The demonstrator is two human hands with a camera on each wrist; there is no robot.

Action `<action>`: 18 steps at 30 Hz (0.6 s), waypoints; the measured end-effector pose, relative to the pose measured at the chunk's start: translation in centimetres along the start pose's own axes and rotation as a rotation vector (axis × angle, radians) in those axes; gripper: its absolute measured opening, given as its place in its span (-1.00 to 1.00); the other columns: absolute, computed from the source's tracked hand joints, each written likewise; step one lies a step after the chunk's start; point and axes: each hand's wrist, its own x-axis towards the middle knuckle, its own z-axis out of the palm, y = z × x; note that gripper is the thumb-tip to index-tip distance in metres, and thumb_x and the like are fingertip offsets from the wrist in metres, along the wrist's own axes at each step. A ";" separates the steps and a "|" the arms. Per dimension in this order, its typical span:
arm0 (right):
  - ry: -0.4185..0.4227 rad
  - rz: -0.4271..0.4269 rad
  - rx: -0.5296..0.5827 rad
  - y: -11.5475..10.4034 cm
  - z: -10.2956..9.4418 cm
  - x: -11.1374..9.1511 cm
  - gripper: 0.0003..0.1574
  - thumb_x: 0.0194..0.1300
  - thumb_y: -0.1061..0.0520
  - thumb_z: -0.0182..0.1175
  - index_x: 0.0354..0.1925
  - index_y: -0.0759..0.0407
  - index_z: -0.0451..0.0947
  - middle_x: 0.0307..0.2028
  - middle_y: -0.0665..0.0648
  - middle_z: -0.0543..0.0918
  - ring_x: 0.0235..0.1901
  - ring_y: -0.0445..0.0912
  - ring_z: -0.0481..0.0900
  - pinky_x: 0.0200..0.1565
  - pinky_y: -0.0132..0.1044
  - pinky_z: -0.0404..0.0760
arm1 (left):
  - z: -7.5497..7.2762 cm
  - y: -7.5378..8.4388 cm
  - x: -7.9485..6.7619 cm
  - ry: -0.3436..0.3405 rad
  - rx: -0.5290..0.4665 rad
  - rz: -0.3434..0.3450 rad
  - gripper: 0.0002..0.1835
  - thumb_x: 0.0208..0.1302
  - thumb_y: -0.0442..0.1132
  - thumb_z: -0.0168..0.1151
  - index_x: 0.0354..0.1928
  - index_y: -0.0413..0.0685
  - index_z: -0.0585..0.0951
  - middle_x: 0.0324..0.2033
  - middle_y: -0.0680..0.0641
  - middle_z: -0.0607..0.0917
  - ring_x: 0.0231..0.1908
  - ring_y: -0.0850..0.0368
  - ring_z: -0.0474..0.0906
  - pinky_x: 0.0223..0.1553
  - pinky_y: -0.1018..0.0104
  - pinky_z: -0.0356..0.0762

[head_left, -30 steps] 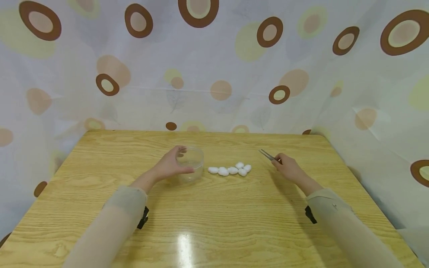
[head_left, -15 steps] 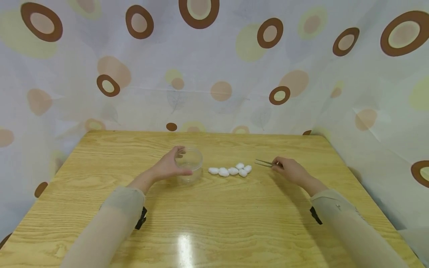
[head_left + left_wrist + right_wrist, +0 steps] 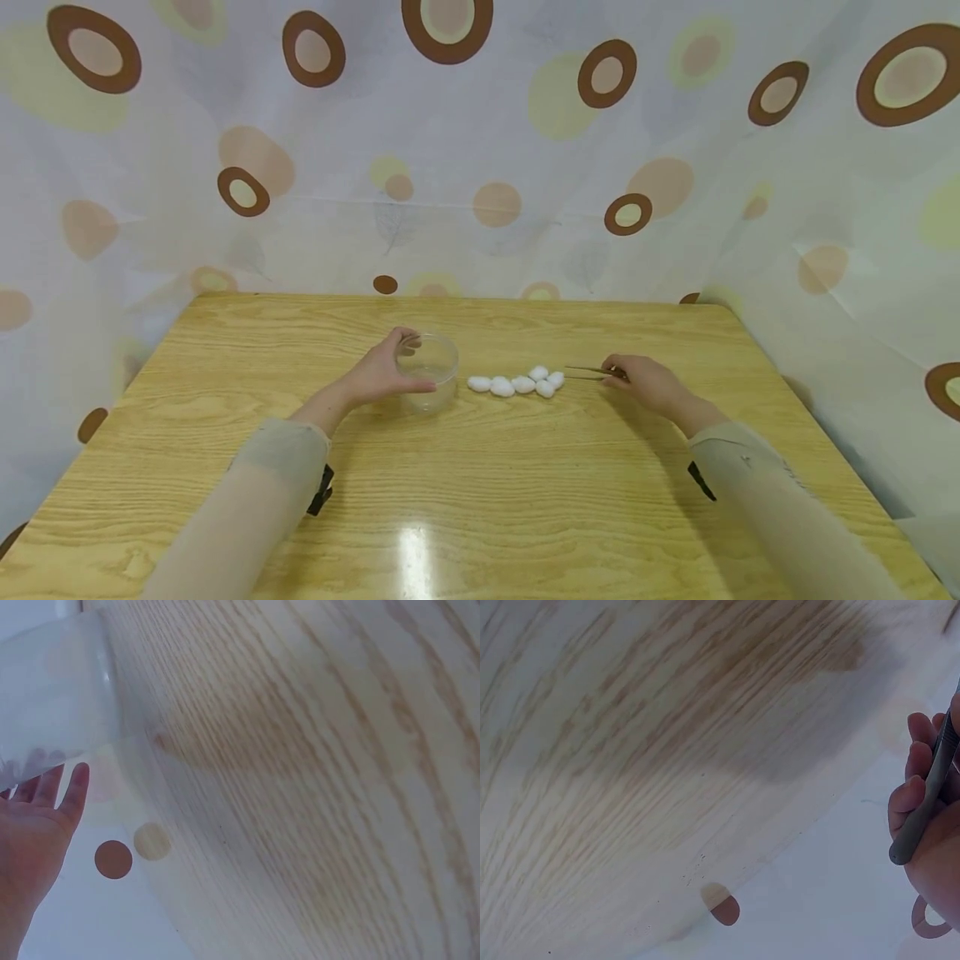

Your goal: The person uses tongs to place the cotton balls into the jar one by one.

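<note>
Only from the head view are we seeing white oval cotton-like balls (image 3: 502, 387); left grip (image 3: 375, 372) is spreading wide round a clear round plastic tub (image 3: 442, 388), right grip (image 3: 651, 384) pinching grey metal tweezers (image 3: 910, 841).

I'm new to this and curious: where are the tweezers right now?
In the head view, the tweezers are in the right hand, tips just right of the white balls.

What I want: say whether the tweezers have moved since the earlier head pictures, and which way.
Yes. Against the table, the tweezers have shifted left and away from its far edge, their tips now close beside the rightmost white piece.
</note>
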 end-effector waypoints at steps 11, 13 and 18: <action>-0.054 -0.025 0.075 -0.2 0.6 0.7 -0.75 0.33 0.13 0.11 -0.15 0.30 0.54 -0.30 0.16 0.66 -0.37 -0.12 0.56 -0.29 -0.19 0.53 | 0.1 -0.2 0.1 0.004 0.004 -0.006 -0.06 0.02 -0.01 0.42 0.33 -0.16 0.10 0.35 -0.23 0.23 0.33 -0.18 0.19 0.25 -0.11 0.25; -0.060 -0.017 0.065 -0.4 0.6 0.9 -0.77 0.33 0.13 0.11 -0.16 0.29 0.55 -0.31 0.16 0.66 -0.37 -0.12 0.56 -0.29 -0.19 0.53 | 0.1 -0.3 0.1 0.003 0.009 -0.001 -0.06 0.03 0.01 0.41 0.33 -0.17 0.10 0.35 -0.24 0.23 0.33 -0.18 0.19 0.25 -0.11 0.25; -0.066 -0.010 0.026 -0.6 0.4 1.0 -0.80 0.32 0.15 0.12 -0.22 0.26 0.59 -0.35 0.13 0.66 -0.43 -0.15 0.51 -0.33 -0.23 0.49 | 0.0 -0.4 0.3 0.004 0.012 0.001 -0.06 0.03 0.02 0.41 0.34 -0.16 0.10 0.35 -0.23 0.23 0.33 -0.18 0.18 0.25 -0.13 0.24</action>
